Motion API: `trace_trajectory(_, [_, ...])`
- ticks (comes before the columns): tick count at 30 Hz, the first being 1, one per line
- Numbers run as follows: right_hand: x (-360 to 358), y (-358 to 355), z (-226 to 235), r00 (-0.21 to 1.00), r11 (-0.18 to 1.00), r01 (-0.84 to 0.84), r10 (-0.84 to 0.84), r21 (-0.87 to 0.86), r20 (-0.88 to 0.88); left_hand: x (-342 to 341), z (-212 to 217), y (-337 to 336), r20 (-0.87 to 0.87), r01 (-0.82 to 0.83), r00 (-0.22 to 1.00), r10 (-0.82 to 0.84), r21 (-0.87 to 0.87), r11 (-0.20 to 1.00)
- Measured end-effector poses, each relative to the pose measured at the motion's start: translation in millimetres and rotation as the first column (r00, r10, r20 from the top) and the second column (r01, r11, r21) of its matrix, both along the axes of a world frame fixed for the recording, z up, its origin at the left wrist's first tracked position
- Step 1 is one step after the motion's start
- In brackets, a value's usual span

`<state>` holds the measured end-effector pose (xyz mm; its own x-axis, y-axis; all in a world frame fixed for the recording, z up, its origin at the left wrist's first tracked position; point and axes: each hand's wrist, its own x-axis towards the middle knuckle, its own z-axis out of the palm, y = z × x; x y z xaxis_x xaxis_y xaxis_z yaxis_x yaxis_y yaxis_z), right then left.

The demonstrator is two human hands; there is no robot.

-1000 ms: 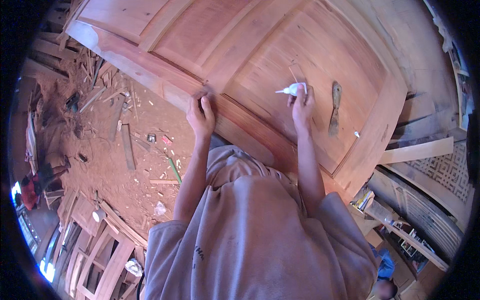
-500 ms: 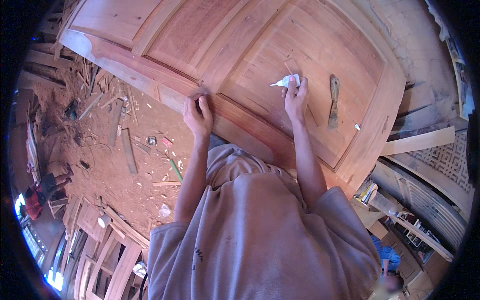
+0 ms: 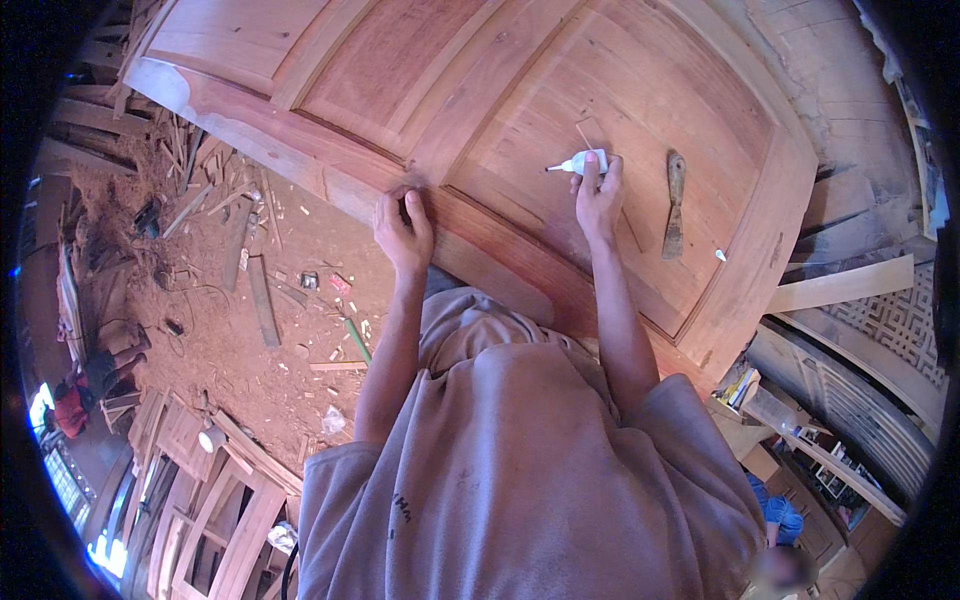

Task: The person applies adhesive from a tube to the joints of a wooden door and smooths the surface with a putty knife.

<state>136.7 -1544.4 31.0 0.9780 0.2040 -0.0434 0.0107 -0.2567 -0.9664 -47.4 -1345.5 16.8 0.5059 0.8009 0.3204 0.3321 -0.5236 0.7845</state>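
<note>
A small white glue bottle with a thin pointed nozzle lies sideways over the reddish wooden door, nozzle aimed left. The right hand grasps it at its rear end. The left hand presses fingertips on the door's near rail, apparently holding nothing. A putty knife rests just right of the bottle. Wood scraps litter the dusty floor.

Small white glue bottle — held over the door panel.
</note>
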Motion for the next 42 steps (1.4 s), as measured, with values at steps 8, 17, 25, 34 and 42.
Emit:
trace_trajectory(8, [2.6, -2.9, -7.2, 1.0, 1.0, 0.004, -0.004, -0.005, 0.01, 0.8, 2.9, -0.7, 0.013, 0.012, 1.0, -0.012, 0.003, 1.0])
trace_trajectory(17, [0.3, -3.2, -5.7, 1.0, 1.0, 0.005, -0.005, -0.002, 0.015, -1.3, 1.4, 0.9, 0.027, 0.009, 1.0, -0.01, 0.014, 1.0])
trace_trajectory(25, [6.0, -7.4, -13.1, 1.0, 0.998, -0.01, 0.01, 0.067, -0.001, 0.1, 1.3, 0.6, -0.001, -0.003, 1.0, 0.003, 0.032, 0.999])
trace_trajectory(34, [8.3, -12.8, -16.8, 0.999, 0.999, -0.032, 0.031, 0.026, 0.013, -0.9, 6.4, -0.9, -0.011, 0.012, 1.0, -0.012, 0.002, 1.0])
trace_trajectory(42, [5.4, -10.0, -6.9, 1.0, 0.999, -0.022, 0.023, 0.026, -0.017, -0.4, 2.7, -0.4, -0.007, 0.0, 1.0, 0.0, 0.0, 1.0])
